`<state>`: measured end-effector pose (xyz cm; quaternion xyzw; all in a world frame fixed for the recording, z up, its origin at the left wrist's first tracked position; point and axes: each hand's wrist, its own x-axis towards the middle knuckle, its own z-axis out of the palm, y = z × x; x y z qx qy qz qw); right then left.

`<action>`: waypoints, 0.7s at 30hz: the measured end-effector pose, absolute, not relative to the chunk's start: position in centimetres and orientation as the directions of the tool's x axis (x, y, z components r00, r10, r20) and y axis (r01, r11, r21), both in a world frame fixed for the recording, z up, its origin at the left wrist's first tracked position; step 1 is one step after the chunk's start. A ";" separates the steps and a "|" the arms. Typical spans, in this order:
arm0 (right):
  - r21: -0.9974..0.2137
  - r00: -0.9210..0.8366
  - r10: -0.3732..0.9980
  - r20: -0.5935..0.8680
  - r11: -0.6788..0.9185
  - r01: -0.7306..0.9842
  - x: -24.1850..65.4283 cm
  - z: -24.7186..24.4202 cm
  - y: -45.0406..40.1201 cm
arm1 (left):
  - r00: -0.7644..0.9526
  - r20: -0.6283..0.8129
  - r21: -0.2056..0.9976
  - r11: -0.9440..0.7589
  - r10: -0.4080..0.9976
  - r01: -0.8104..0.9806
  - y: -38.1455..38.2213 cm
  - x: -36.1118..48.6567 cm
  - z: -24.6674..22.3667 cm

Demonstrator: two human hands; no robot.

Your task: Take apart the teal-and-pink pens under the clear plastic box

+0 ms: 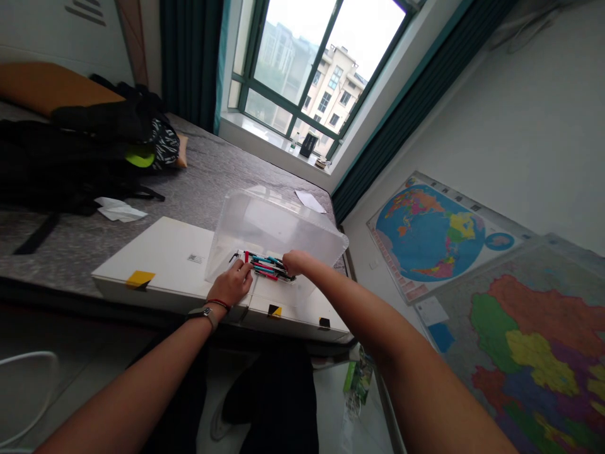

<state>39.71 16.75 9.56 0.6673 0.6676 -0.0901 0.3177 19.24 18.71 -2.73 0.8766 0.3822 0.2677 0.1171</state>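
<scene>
A loose bunch of pens, black, teal, red and white, lies in a clear plastic bin tipped on its side, its opening facing me. My left hand is at the left end of the bunch, fingers bent around the pen ends. At the opposite end, my right hand is closed in a fist-like grip against the pens. Its fingertips are mostly hidden, so which pens it grips is unclear. A short red piece stands out close to the left fingertips.
White boxes with yellow and black tape tabs lie beneath the bin on a grey bed surface. Black bags and a crumpled tissue lie to the left. White paper rests behind the bin. Wall maps hang at right.
</scene>
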 end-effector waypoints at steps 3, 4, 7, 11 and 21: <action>0.255 0.072 0.831 -0.551 0.085 0.963 39.9 9.8 16.1 | 0.557 0.387 0.416 -0.678 0.735 0.605 18.7 19.3 -2.8; 0.234 0.061 0.838 -0.542 0.081 0.969 39.9 9.7 16.0 | 0.554 0.389 0.419 -0.677 0.736 0.605 18.7 19.3 -2.8; 0.211 0.042 0.866 -0.499 0.075 0.975 39.9 9.0 16.0 | 0.552 0.392 0.416 -0.677 0.736 0.607 18.7 19.3 -2.8; 0.256 0.053 0.862 -0.504 0.090 0.963 39.8 7.5 16.3 | 0.553 0.395 0.395 -0.679 0.733 0.619 18.7 19.3 -2.8; 0.277 0.028 0.898 -0.439 0.106 0.955 39.3 7.2 15.3 | 0.554 0.395 0.404 -0.680 0.733 0.612 18.7 19.3 -2.7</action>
